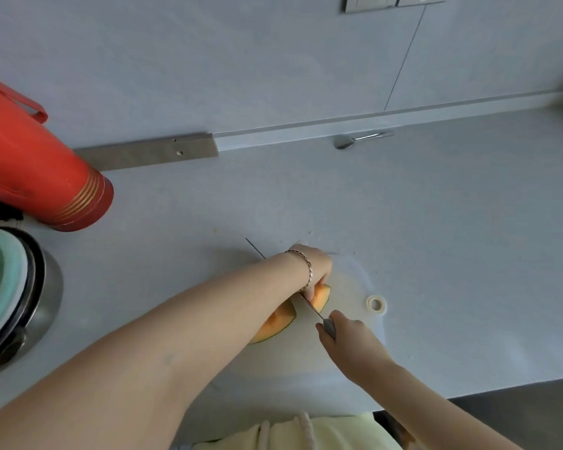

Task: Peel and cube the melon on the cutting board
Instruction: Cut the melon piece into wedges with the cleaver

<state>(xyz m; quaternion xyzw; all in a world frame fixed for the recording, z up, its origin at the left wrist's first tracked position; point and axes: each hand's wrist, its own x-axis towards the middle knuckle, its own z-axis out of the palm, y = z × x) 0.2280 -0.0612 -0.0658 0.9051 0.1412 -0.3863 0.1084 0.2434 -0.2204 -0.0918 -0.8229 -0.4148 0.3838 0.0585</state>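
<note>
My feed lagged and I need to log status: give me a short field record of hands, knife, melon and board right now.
left hand: holds the far melon piece; bracelet on wrist
right hand: holds the knife by its handle
knife: blade lies between the two pieces, tip showing beyond the left forearm
near melon piece: orange flesh, green rind on, not cubed
cutting board: white, on the grey counter; tape ring at its right edge
nearby: red flask and pot at left, spoon at back
</note>
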